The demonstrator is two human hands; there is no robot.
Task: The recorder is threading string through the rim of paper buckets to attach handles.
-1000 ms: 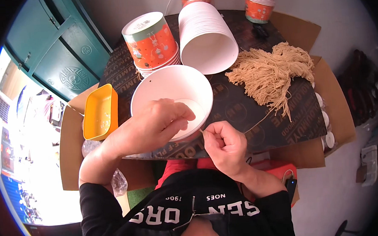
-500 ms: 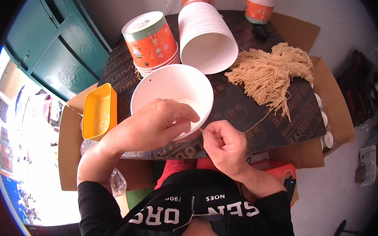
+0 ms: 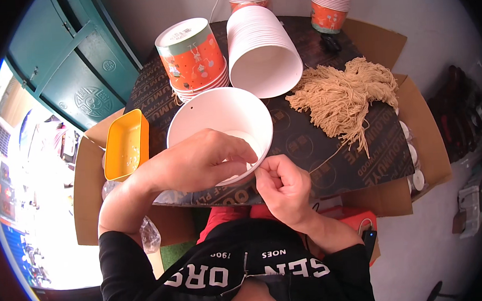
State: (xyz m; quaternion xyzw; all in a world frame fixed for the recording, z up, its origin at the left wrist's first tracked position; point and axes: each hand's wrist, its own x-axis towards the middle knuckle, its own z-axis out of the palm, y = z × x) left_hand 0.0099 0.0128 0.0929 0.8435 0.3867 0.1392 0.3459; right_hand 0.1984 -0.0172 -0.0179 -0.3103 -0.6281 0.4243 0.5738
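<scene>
A white paper bowl [image 3: 217,116] lies tilted toward me on the dark board [image 3: 329,162]. My left hand [image 3: 198,161] grips its near rim, fingers reaching inside. My right hand [image 3: 283,183] is closed just outside the rim at the lower right, pinching a thin tan string [image 3: 328,158] that runs off toward a bundle of tan strings [image 3: 341,93]. The fingertips of both hands almost meet at the rim.
A stack of orange printed bowls [image 3: 192,57] and a stack of white bowls lying on its side [image 3: 260,54] stand behind. More cup stacks [image 3: 331,1] are at the back. A yellow tray [image 3: 125,143] sits left in a cardboard box [image 3: 90,191].
My right hand has moved up to the bowl's rim and meets my left fingers there. The left hand's fingers have curled further over the rim.
</scene>
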